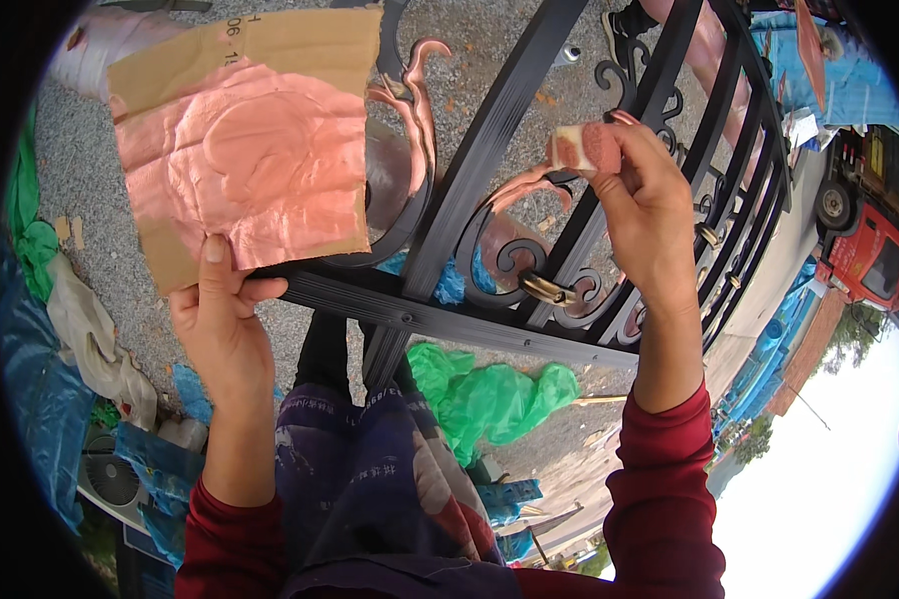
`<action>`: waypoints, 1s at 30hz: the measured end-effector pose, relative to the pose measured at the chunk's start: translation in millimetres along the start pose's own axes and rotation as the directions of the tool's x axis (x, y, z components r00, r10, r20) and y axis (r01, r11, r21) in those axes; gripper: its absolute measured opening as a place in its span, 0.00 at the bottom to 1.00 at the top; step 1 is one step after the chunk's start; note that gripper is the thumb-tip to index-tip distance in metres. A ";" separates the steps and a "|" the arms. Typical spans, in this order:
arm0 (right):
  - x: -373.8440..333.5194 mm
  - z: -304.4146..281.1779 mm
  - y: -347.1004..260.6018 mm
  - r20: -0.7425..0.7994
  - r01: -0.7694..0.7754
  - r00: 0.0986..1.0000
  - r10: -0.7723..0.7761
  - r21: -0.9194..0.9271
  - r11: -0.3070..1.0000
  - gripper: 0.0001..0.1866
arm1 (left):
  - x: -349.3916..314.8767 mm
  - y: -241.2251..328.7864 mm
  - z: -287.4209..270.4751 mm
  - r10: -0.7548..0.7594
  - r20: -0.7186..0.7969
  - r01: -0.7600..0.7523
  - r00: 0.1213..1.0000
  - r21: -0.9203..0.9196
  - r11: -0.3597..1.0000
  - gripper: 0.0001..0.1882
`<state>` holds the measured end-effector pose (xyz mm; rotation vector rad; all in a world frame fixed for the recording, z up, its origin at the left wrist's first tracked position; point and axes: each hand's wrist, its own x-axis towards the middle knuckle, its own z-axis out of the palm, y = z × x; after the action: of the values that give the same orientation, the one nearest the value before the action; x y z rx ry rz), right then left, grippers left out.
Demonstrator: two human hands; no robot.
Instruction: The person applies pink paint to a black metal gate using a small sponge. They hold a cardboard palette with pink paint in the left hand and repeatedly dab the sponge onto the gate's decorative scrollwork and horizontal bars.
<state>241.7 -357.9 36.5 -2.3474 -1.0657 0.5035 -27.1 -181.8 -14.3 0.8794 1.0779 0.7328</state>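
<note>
Dark red sleeves (659,489), lower left and right; dark purple apron (355,499) (white lettering on it), bottom centre; black trousers (322,355).

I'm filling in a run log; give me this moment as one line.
left hand: gripping pink-smeared cardboard | right hand: pinching pink-stained sponge | nearby: black metalwork

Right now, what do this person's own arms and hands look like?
The left hand and right hand are bare: no gloves or cables show. The left sleeve and right sleeve are dark red, creased cloth, stopping short of the hands.
</note>
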 end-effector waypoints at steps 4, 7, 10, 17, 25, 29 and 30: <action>1.9 -1.4 8.7 0.016 0.057 0.998 -0.055 -0.230 0.971 0.13 | 1.4 -3.5 -2.9 0.013 0.031 -0.013 0.999 -0.003 1.000 0.11; 11.0 -11.3 11.0 -0.051 0.002 0.999 -0.010 -0.144 0.990 0.12 | 1.7 -4.5 -2.7 0.016 0.007 -0.016 1.000 0.009 1.000 0.11; 11.8 -4.0 9.4 0.001 0.075 0.997 -0.075 -0.061 0.995 0.12 | 0.8 -2.8 -0.4 0.011 -0.006 -0.011 1.000 0.025 1.000 0.10; 18.0 -19.0 2.6 -0.013 0.019 1.000 -0.021 -0.144 0.989 0.11 | 1.7 -4.2 -3.3 0.047 0.018 -0.047 0.999 0.007 0.999 0.10; 25.7 -18.7 17.4 -0.051 -0.006 0.999 0.000 -0.127 0.992 0.11 | 2.0 -0.9 -0.9 0.034 0.014 -0.033 0.999 -0.007 0.999 0.09; 31.9 -12.7 18.6 -0.112 -0.034 0.993 0.036 0.022 0.999 0.10 | 2.1 -3.1 -2.9 0.035 0.017 -0.035 0.999 -0.011 0.999 0.10; 30.7 -8.4 19.3 -0.073 -0.025 0.997 0.022 -0.044 0.999 0.11 | 2.7 -3.3 -3.0 0.037 0.024 -0.036 0.999 -0.013 0.999 0.10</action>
<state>276.4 -347.5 28.2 -2.4009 -1.0272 0.4041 -28.8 -180.4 -19.0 0.8970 1.0372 0.7570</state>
